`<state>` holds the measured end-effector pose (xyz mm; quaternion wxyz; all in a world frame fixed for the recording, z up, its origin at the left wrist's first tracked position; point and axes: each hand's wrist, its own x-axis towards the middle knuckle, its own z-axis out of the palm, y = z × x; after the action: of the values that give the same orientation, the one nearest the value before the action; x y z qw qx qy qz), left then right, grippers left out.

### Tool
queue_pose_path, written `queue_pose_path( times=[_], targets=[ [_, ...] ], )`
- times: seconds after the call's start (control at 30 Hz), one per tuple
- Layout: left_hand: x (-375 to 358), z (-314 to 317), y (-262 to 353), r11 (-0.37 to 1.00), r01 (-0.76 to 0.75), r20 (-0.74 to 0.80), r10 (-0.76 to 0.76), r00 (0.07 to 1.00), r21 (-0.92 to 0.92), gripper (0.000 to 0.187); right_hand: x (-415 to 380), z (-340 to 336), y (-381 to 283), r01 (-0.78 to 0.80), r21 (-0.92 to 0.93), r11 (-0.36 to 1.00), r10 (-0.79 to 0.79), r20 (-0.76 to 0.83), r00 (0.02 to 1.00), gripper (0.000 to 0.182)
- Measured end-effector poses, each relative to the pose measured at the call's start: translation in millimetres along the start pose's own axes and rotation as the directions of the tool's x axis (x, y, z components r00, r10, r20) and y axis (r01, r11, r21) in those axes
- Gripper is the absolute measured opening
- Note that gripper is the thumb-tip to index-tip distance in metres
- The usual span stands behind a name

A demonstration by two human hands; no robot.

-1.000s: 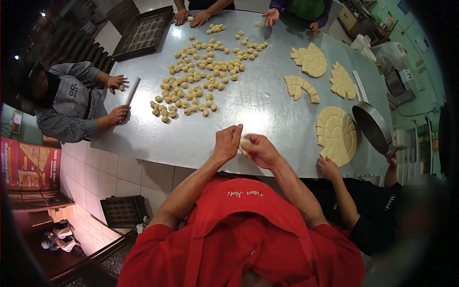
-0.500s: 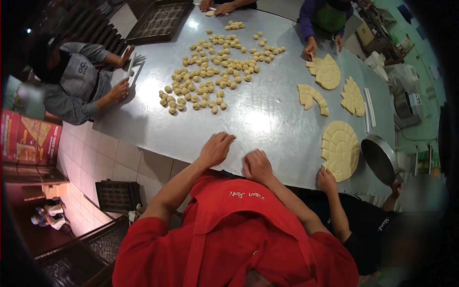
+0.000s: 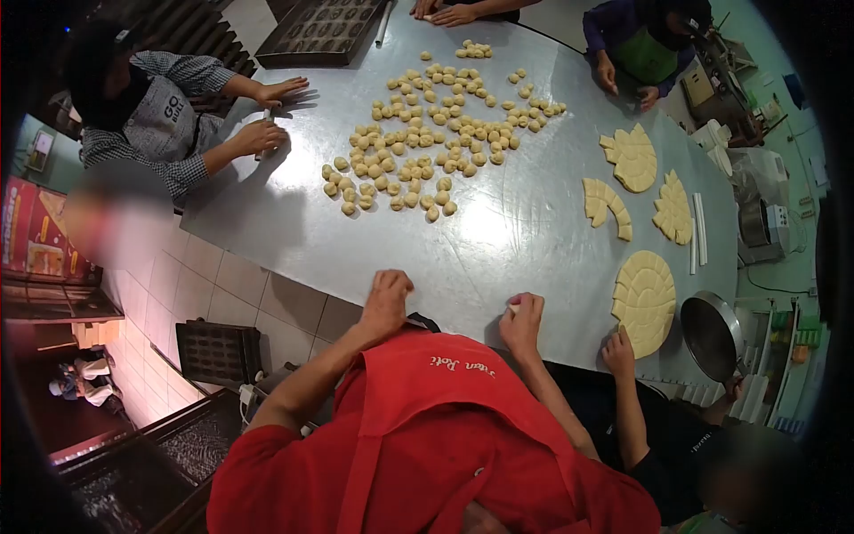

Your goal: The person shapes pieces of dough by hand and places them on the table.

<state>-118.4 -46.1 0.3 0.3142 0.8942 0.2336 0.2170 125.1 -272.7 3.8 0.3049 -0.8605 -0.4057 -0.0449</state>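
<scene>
Drawn farther apart: left grip (image 3: 386, 301) curled, contents unclear; right grip (image 3: 523, 326) pinching a small, pale, doughy lump (image 3: 513, 308) at its fingertips, best held lightly.

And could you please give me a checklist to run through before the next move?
1. Left hand and right hand apart: ok.
2. Dough balls clear of both: ok.
3. What the right hand holds: cannot tell; a pale bit shows there, too small to identify.
4. Round dough free of other hands: not ok, a co-worker's hand is at its edge.
</scene>
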Motion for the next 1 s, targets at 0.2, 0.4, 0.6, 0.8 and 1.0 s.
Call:
queue_pose_path(
  times=[0.2, 0.4, 0.6, 0.8, 1.0],
  targets=[
    [43, -75, -19, 0.860, 0.462, 0.291, -0.396, 0.871, -0.214, 0.026, 127, 11, -96, -0.476, 0.388, 0.789, 0.226, 0.537, 0.813, 0.034],
    [83, -143, -44, 0.934, 0.123, -0.227, -0.046, 0.973, 0.337, 0.040, 197, 31, -126, 0.105, 0.249, 0.963, -0.111, 0.010, 0.994, 0.054],
    [57, -126, -64, 0.968, 0.228, -0.150, -0.211, 0.966, 0.107, 0.041, 161, 80, 64, -0.415, -0.153, 0.897, 0.392, -0.157, 0.906, 0.066],
    [52, -119, -53, 0.962, 0.272, -0.038, -0.272, 0.962, -0.006, 0.037, 222, 19, 165, -0.836, -0.043, 0.547, 0.745, -0.429, 0.511, 0.065],
    [73, -120, -42, 0.979, 0.201, -0.050, -0.202, 0.978, -0.026, 0.034, 257, -10, 220, -0.711, -0.071, 0.699, 0.711, -0.028, 0.702, 0.053]
  ],
)
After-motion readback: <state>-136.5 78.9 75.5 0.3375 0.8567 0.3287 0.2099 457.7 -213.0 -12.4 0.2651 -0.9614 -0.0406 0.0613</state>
